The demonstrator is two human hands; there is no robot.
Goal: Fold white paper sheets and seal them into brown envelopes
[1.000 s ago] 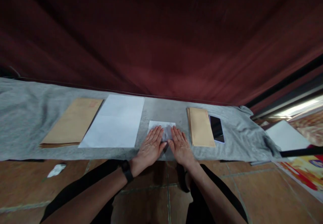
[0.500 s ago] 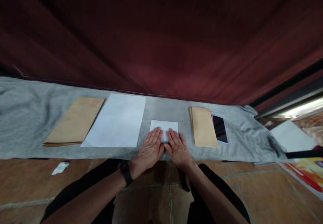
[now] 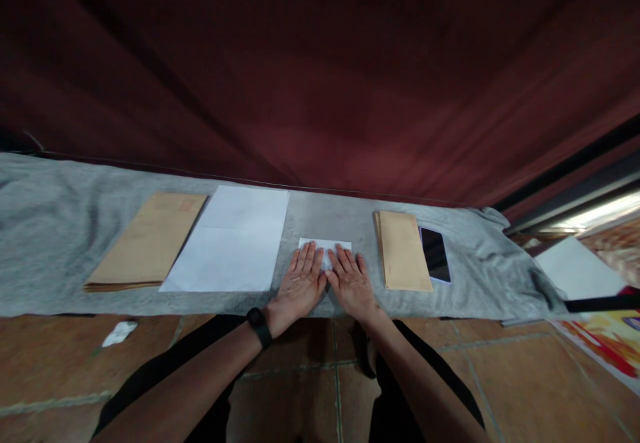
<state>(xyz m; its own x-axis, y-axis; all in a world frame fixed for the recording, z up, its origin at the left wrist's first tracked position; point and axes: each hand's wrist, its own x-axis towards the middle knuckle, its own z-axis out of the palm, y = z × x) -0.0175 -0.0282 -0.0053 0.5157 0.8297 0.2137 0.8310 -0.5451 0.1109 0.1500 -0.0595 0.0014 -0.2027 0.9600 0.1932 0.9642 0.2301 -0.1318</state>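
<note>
My left hand (image 3: pixel 300 283) and my right hand (image 3: pixel 350 282) lie flat side by side, fingers stretched out, on a small folded white paper (image 3: pixel 326 246) on the grey cloth (image 3: pixel 50 230). Only the paper's far strip shows beyond the fingertips. A black band sits on my left wrist. To the left lies a large white sheet (image 3: pixel 233 240), and further left a stack of brown envelopes (image 3: pixel 147 240). To the right lies a narrower stack of brown envelopes (image 3: pixel 401 250).
A dark phone (image 3: pixel 435 254) lies right of the narrow envelope stack. A dark red curtain (image 3: pixel 320 70) hangs behind the cloth. A paper scrap (image 3: pixel 119 332) lies on the tiled floor at left. White paper (image 3: pixel 575 268) and a colourful print (image 3: pixel 605 340) sit at right.
Both hands have slid forward over the folded paper, covering more of it. The paper's visible far strip has become narrower.
</note>
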